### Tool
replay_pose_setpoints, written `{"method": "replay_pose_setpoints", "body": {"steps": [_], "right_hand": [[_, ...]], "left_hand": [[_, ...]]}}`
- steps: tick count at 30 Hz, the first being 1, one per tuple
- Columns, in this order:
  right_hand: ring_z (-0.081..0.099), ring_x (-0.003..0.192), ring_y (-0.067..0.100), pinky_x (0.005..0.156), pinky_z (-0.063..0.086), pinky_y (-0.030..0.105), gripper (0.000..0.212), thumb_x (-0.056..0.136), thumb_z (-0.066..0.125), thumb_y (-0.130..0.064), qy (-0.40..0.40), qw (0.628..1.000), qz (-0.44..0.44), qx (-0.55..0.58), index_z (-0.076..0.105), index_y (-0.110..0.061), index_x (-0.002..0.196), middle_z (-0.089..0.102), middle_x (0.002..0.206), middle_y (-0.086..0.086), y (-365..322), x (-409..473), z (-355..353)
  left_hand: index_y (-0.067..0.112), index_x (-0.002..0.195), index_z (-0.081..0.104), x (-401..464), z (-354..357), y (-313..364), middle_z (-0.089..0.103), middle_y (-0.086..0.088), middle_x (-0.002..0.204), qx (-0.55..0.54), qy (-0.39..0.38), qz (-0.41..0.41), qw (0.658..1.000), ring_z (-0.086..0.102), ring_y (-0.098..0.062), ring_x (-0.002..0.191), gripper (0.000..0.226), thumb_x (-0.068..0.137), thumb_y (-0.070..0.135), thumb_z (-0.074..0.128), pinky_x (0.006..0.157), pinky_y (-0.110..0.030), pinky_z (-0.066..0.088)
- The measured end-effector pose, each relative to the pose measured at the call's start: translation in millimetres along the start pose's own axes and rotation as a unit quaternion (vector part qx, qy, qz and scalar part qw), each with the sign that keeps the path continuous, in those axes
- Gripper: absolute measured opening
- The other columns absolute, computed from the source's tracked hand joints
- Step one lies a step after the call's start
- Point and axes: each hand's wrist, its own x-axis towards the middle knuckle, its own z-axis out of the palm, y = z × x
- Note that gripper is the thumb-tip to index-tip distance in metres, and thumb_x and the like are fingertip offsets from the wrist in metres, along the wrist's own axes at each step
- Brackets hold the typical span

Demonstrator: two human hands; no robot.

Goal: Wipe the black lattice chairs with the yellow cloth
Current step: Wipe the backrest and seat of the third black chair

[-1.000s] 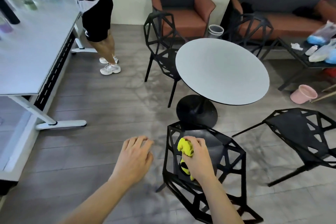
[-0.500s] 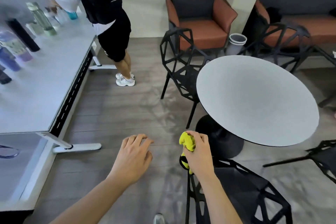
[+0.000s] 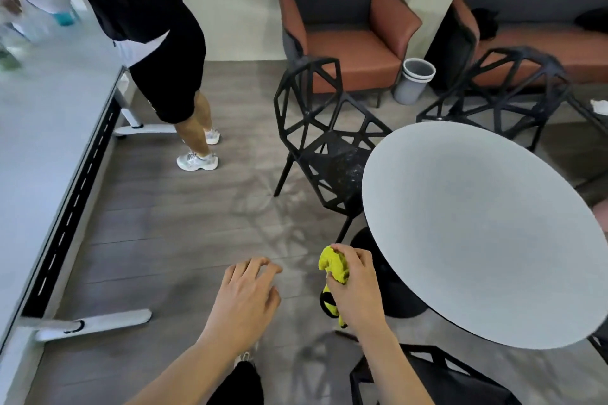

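Observation:
My right hand (image 3: 357,289) grips the bunched yellow cloth (image 3: 334,265) in the air beside the round table, clear of any chair. My left hand (image 3: 245,299) hovers over the floor with loosely curled fingers and holds nothing. One black lattice chair (image 3: 324,145) stands ahead, tucked against the table's left side, its seat speckled with pale dust. A second black lattice chair (image 3: 500,92) stands behind the table at the back right. The top of a third black lattice chair (image 3: 437,381) shows at the bottom edge, under my right forearm.
The round grey table (image 3: 477,233) on a black pedestal fills the right. A long white desk (image 3: 42,148) runs along the left; a person (image 3: 148,26) stands at its far end. A brown armchair (image 3: 342,39), a grey bin (image 3: 414,79) and a brown sofa (image 3: 543,43) line the wall.
My view has moved forward and left. The chair my right hand was on has dropped to the bottom edge, and the cloth has lifted off it. The far chair is closer.

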Motion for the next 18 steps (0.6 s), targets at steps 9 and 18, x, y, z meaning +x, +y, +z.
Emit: {"method": "replay_pose_setpoints", "body": {"steps": [9,18], "right_hand": [[0.058,0.101,0.013,0.09,0.05,0.037,0.055,0.079,0.067,-0.01,-0.004,0.997,0.074,0.009,0.055,-0.047,0.119,0.042,0.12,-0.013,16.3,130.5,53.5],[0.059,0.1,0.015,0.088,0.054,0.036,0.052,0.085,0.067,-0.009,-0.004,0.996,0.09,-0.014,0.054,-0.043,0.123,0.038,0.119,-0.014,91.8,289.9,114.1]], "left_hand": [[0.026,0.12,0.063,162.1,42.8,-60.1,0.058,0.004,0.121,0.021,-0.077,0.034,0.996,0.058,-0.023,0.107,0.032,0.088,0.027,0.06,0.095,-0.036,0.044],[0.027,0.132,0.051,317.6,135.6,-99.3,0.051,0.004,0.133,0.037,-0.111,0.02,0.993,0.05,-0.023,0.119,0.038,0.095,0.032,0.045,0.103,-0.036,0.037]]}}
